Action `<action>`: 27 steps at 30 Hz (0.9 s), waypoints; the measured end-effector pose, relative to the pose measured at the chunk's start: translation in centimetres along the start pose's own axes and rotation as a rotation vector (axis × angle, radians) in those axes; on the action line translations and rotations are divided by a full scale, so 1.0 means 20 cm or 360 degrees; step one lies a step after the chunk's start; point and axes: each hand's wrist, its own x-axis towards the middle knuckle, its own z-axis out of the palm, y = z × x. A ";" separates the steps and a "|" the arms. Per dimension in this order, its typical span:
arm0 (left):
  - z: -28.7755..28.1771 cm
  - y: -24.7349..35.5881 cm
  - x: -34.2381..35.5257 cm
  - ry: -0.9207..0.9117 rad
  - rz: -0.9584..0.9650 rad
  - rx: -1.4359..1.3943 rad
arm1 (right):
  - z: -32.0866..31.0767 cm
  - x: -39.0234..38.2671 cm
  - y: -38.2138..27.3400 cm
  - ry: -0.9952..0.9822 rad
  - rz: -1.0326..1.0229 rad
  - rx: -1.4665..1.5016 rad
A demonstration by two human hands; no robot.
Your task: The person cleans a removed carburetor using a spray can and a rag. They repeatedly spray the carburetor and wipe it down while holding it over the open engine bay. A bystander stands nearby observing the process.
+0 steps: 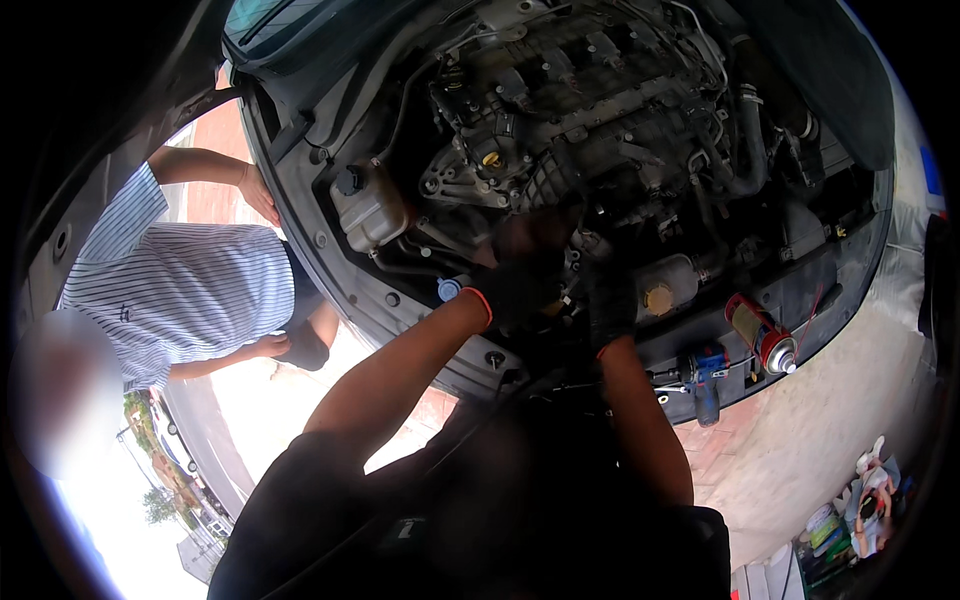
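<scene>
Both my hands wear black gloves with red cuffs and reach down into the front of an engine bay (600,120). My left hand (515,290) is beside a blurred reddish-brown shape (525,235), left of some metal fittings (585,245). My right hand (610,305) is just right of those fittings and left of a translucent reservoir with a yellow cap (658,298). The fingers of both hands are lost in shadow, so I cannot make out what they touch or hold. A light blue cap (449,289) lies left of my left wrist.
A blue-and-black power tool (706,380) and a red spray can (755,330) rest on the car's front panel. A coolant tank (365,210) sits at the left. A person in a striped shirt (190,285) stands by the left fender, one hand (258,195) at its edge. Assorted items (865,505) lie lower right.
</scene>
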 end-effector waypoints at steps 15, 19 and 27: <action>-0.20 0.02 0.02 0.0079 -0.0142 0.0125 | -0.02 -0.01 -0.03 -0.0088 0.0033 0.0236; -0.09 0.16 0.00 0.0049 -0.0521 0.0090 | -0.01 -0.02 -0.04 -0.0050 -0.0032 0.0437; 0.09 0.21 -0.04 0.0167 -0.0536 0.0022 | -0.07 -0.03 0.01 -0.0156 0.0107 0.0151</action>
